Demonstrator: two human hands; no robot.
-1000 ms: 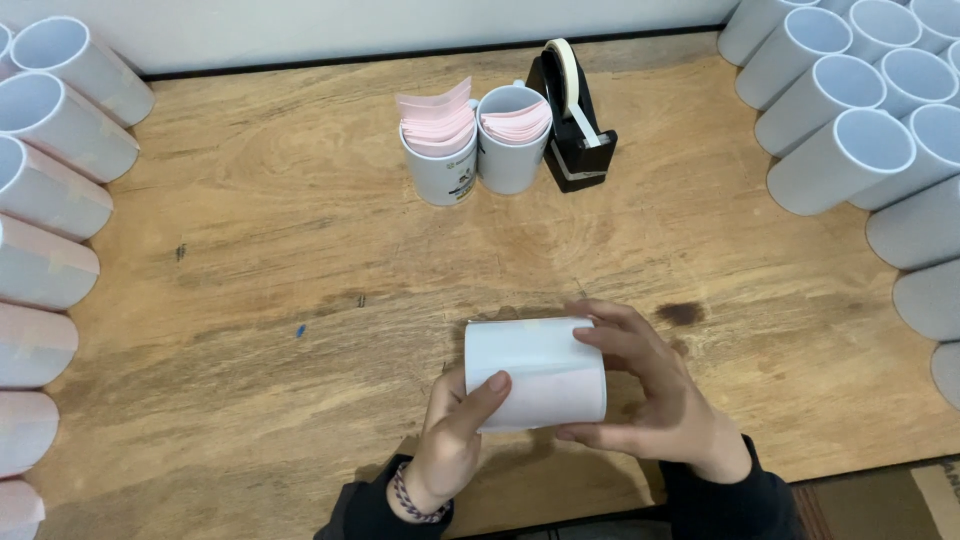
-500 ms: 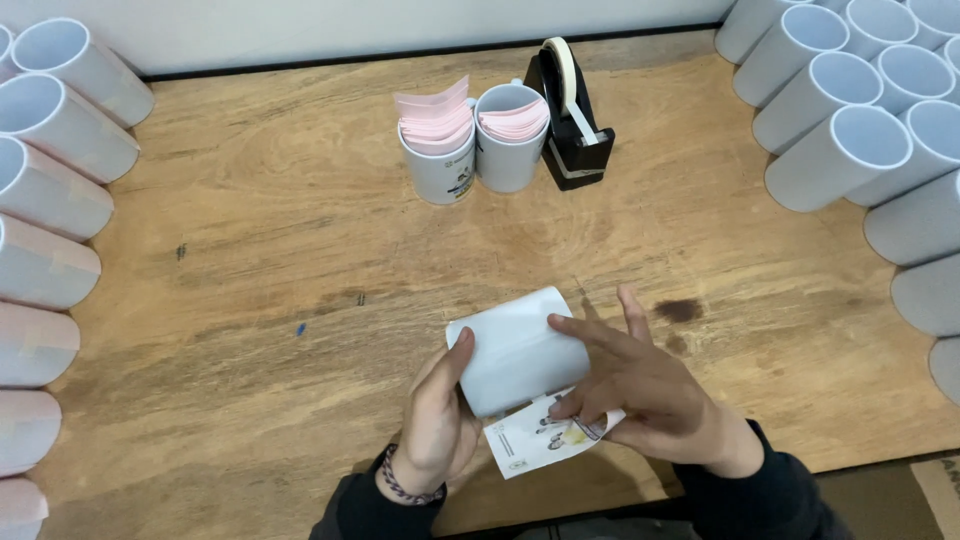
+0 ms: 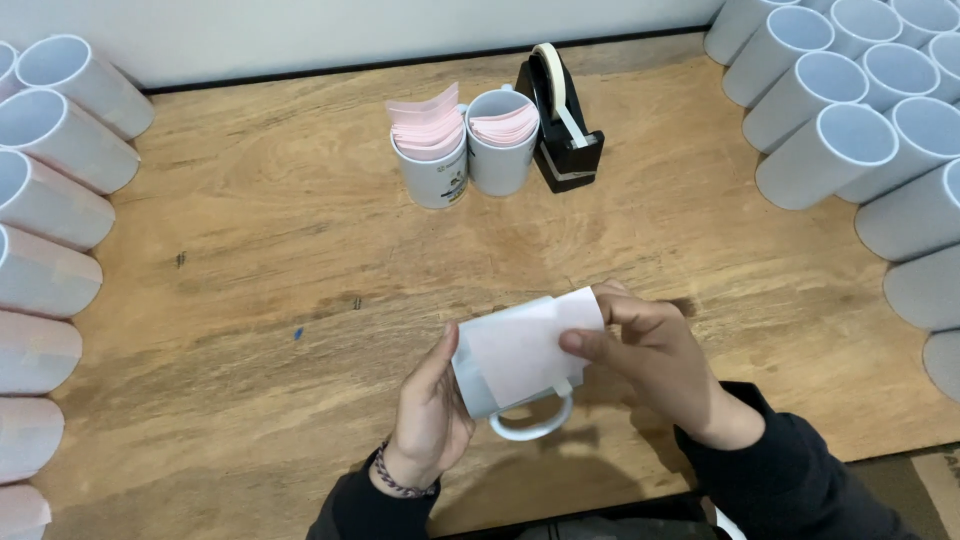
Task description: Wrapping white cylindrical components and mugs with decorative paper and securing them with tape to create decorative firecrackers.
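Both hands grip a smooth white mug [image 3: 515,390] lying sideways just above the grainy wooden worktop [image 3: 250,250]. The left hand [image 3: 432,410] clasps its base end, and the right hand [image 3: 650,365] presses a thin white paper sheet [image 3: 525,345] around its curved side, handle pointing down.

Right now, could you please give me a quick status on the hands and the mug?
Left hand and right hand both gripping mug. White paper wrapped round it, handle facing down. Nothing in the way.
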